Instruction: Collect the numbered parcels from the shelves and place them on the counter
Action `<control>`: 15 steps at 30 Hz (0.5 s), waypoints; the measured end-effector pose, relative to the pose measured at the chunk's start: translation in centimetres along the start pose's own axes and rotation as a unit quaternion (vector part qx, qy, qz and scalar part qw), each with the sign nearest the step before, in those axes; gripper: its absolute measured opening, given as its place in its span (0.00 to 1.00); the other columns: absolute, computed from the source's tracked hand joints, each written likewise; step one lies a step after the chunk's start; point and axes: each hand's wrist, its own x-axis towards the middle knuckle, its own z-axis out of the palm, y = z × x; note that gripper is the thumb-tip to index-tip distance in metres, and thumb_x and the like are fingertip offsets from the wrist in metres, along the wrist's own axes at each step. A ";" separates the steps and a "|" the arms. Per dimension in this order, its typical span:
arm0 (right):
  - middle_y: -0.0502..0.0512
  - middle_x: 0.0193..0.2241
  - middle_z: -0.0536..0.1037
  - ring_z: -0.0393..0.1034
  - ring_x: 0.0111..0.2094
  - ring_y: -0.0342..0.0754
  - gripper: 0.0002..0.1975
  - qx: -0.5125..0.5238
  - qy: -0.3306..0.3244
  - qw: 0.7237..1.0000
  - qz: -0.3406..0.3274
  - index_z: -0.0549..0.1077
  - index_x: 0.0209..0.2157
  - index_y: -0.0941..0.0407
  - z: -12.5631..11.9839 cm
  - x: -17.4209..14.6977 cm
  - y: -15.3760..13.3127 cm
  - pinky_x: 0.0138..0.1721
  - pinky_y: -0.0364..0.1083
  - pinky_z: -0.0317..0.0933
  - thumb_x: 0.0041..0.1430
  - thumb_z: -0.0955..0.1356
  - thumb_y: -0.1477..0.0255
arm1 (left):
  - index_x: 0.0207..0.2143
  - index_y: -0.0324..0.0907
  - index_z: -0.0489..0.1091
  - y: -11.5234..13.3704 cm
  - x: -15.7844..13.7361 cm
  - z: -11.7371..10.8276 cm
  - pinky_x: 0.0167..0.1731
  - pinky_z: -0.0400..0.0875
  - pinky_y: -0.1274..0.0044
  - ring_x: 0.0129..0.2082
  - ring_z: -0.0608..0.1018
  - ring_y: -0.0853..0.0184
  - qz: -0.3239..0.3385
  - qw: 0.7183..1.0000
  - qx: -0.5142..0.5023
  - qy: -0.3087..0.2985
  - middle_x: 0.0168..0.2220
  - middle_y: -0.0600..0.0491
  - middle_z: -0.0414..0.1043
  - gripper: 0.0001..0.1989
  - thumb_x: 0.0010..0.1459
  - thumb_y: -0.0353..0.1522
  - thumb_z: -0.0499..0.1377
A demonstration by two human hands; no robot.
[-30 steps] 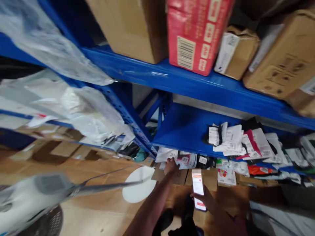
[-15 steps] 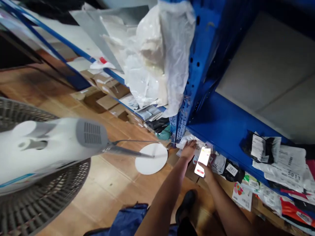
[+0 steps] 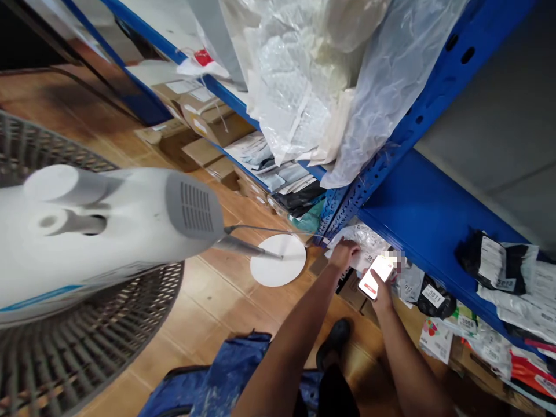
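My right hand is closed around a smartphone with a bright, lit screen, its thumb lying over the glass. To the left of the phone, my left hand has its fingers curled on a white plastic parcel with a printed label, low under the blue shelf. Part of the parcel and some fingertips are hidden. Beside the phone lie a grey-white parcel labelled 5012 and a black parcel labelled 5011.
A large standing fan fills the left, its round white base on the tiled floor. Clear plastic bags hang from the blue rack post. More parcels sit on the blue shelf. Blue fabric lies below.
My view has shifted, so the fan and hanging bags look larger. My left hand's fingers are more curled, and more of the white parcel shows. The phone stays in my right hand.
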 end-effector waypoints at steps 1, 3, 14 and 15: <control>0.52 0.29 0.85 0.81 0.31 0.52 0.30 -0.003 0.006 1.000 0.002 0.77 0.38 0.57 -0.3 -1.0 0.1 0.36 0.47 0.74 0.28 0.83 0.66 | 0.44 0.38 0.74 -0.1 0.2 0.1 0.57 0.69 0.59 0.48 0.78 0.59 -0.020 1.000 -0.003 0.008 0.43 0.50 0.77 0.08 0.65 0.32 0.60; 0.55 0.31 0.86 0.82 0.33 0.53 0.32 -0.006 0.014 1.000 0.008 0.78 0.39 0.58 -1.1 -3.0 0.3 0.38 0.48 0.75 0.28 0.84 0.65 | 0.54 0.38 0.70 -0.5 0.7 0.2 0.56 0.70 0.58 0.52 0.75 0.56 -0.056 0.998 -0.005 0.022 0.50 0.46 0.74 0.17 0.63 0.32 0.62; 0.63 0.38 0.86 0.82 0.40 0.64 0.35 0.040 0.015 0.998 0.042 0.80 0.48 0.54 -9.6 -17.1 -2.4 0.42 0.58 0.73 0.34 0.84 0.65 | 0.66 0.44 0.63 -1.3 1.9 2.6 0.66 0.61 0.58 0.71 0.59 0.52 -0.076 0.991 -0.049 -0.101 0.74 0.43 0.49 0.29 0.64 0.26 0.57; 0.64 0.37 0.86 0.81 0.38 0.63 0.35 0.052 0.006 0.998 0.028 0.80 0.48 0.54 -9.9 -18.2 -2.5 0.40 0.57 0.73 0.34 0.84 0.64 | 0.66 0.45 0.64 -1.1 2.0 2.3 0.67 0.61 0.57 0.71 0.59 0.52 -0.078 0.989 -0.052 -0.111 0.74 0.43 0.50 0.29 0.63 0.27 0.59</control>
